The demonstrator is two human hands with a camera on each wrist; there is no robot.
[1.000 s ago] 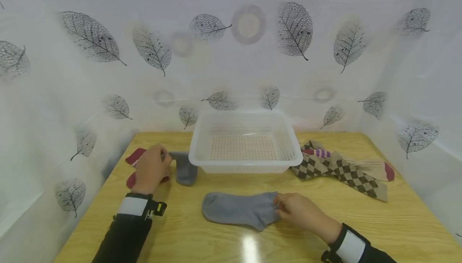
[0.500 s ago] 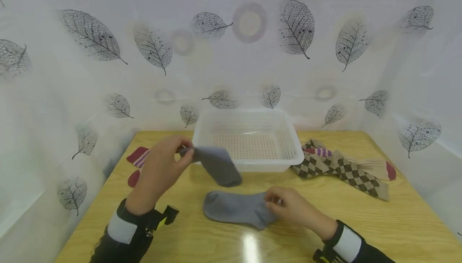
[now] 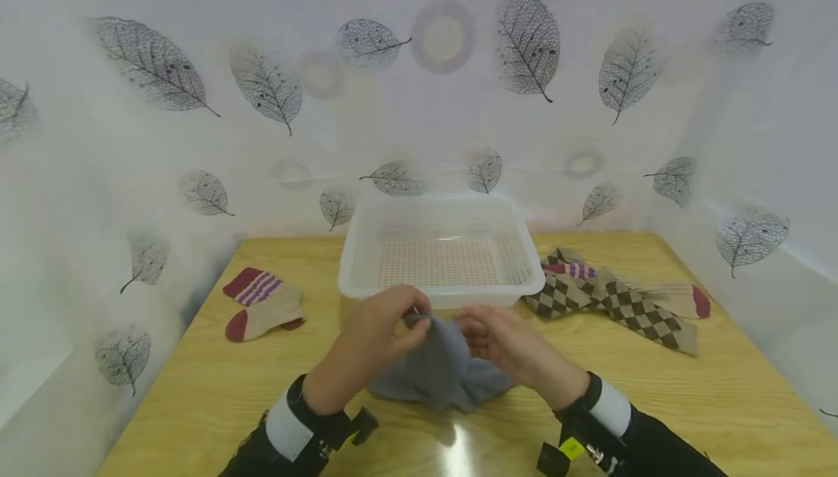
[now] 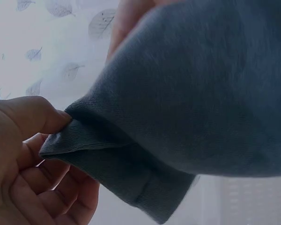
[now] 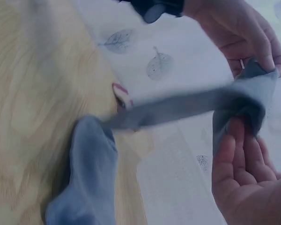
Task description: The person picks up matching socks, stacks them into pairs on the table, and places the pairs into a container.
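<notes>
A grey sock (image 3: 437, 353) hangs in the air over the table, blurred in places. My left hand (image 3: 376, 339) pinches its cuff between thumb and fingers, seen close in the left wrist view. At the sock's other side is my right hand (image 3: 507, 342); its bent fingertips meet the folded fabric in the right wrist view, and the thumb is hard to make out. Below lies a second grey sock (image 5: 91, 173), flat on the wood and partly covered in the head view by the raised one.
A white plastic basket (image 3: 441, 292) stands behind my hands. To its right lie brown checked socks (image 3: 644, 317) and a beige sock with a red toe (image 3: 671, 297). Left of it are beige and red socks with purple stripes (image 3: 265, 310). A leaf-patterned curtain (image 3: 393, 113) surrounds the wooden table (image 3: 190, 397).
My left hand has carried the grey sock from the table's left side to the middle, above the other grey sock. My right hand has left the lying sock and come up to the raised one.
</notes>
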